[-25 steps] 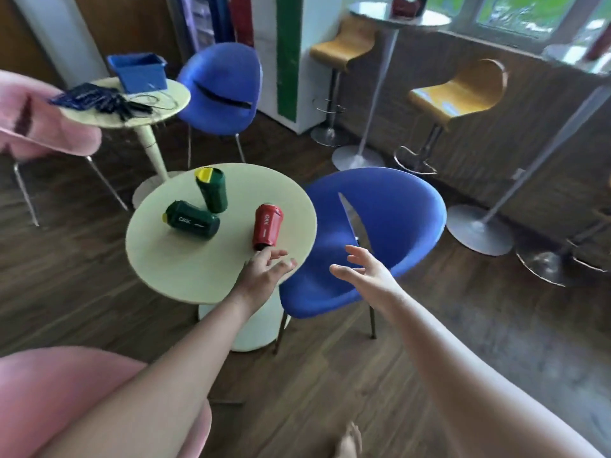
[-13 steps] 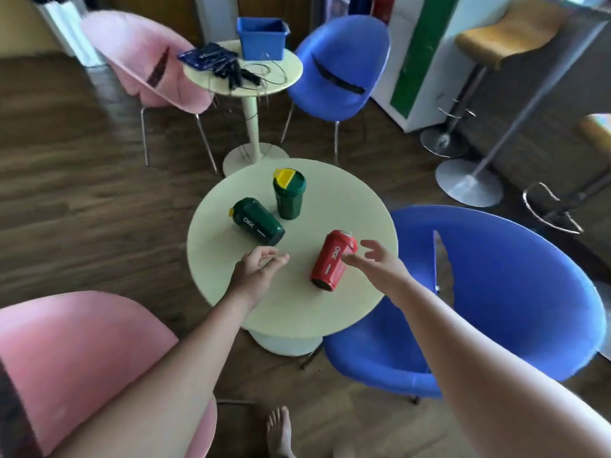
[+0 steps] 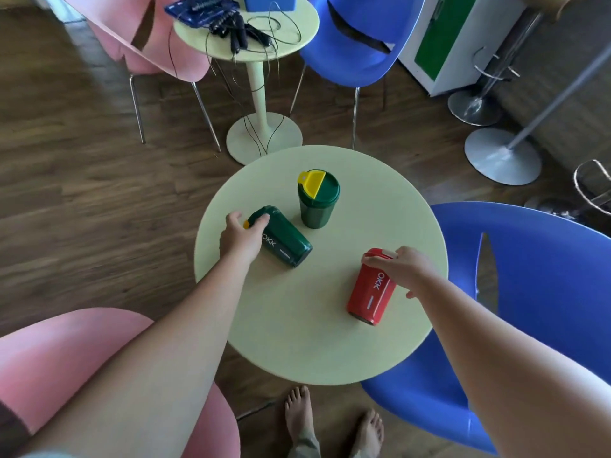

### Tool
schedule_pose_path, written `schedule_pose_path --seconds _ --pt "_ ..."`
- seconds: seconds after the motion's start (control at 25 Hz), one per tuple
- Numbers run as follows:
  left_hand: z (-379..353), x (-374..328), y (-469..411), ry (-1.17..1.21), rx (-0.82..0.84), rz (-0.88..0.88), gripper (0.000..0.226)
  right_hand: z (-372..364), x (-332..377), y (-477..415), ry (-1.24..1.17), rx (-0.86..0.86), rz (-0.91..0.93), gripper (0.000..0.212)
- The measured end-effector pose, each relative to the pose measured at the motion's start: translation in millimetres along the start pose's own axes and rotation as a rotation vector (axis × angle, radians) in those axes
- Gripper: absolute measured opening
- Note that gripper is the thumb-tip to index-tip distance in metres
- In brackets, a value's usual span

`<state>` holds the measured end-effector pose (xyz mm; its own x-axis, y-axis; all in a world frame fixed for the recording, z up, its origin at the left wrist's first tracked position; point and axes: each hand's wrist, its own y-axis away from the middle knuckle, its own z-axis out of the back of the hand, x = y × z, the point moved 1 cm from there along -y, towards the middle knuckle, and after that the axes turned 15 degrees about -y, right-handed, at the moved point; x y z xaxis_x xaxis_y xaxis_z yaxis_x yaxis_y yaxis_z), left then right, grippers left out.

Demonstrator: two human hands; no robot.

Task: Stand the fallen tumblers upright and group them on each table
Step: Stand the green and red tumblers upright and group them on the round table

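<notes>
Three tumblers are on the round pale-green table (image 3: 330,342). One green tumbler (image 3: 318,203) with a yellow lid flap stands upright near the table's far side. A second green tumbler (image 3: 284,239) lies on its side, and my left hand (image 3: 239,238) wraps around its lid end. On the right a red tumbler (image 3: 370,292) lies on its side with its base toward me. My right hand (image 3: 405,269) is closed over its lid end.
A blue chair (image 3: 529,309) stands right of the table and a pink chair (image 3: 99,358) at its near left. Behind is a second round table (image 3: 244,47) with cables and a blue box, flanked by a pink chair (image 3: 139,38) and a blue chair (image 3: 357,38). Bar-stool bases (image 3: 502,157) sit at right.
I have moved closer over the table. My left hand went forward onto the lying green tumbler. My right hand came in from beside the blue chair and closed on the red tumbler's top.
</notes>
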<state>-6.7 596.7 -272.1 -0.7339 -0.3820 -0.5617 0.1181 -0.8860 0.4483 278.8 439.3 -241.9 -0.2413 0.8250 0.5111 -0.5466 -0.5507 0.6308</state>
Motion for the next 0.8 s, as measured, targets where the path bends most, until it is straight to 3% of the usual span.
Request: schedule_pose_path --seconds 0.16,0.4,0.52,0.68,0.8 --pt "-1 -5 -16 0.163 0.08 0.049 0.05 -10 0 -4 -0.127 0.01 -0.041 0.053" --pt "1 -5 7 0.337 0.09 0.0 0.045 -10 -4 -7 -0.195 0.024 -0.065 0.053" --pt "3 -4 32 0.194 0.039 -0.173 0.042 -8 -5 -5 -0.168 0.035 -0.049 0.057" --pt "-7 -17 67 -0.082 -0.166 -0.523 0.039 -3 -2 -1 -0.015 0.053 0.005 0.059" --pt "-21 -20 74 -0.152 -0.205 -0.635 0.041 -2 0 2 0.037 0.075 0.018 0.058"
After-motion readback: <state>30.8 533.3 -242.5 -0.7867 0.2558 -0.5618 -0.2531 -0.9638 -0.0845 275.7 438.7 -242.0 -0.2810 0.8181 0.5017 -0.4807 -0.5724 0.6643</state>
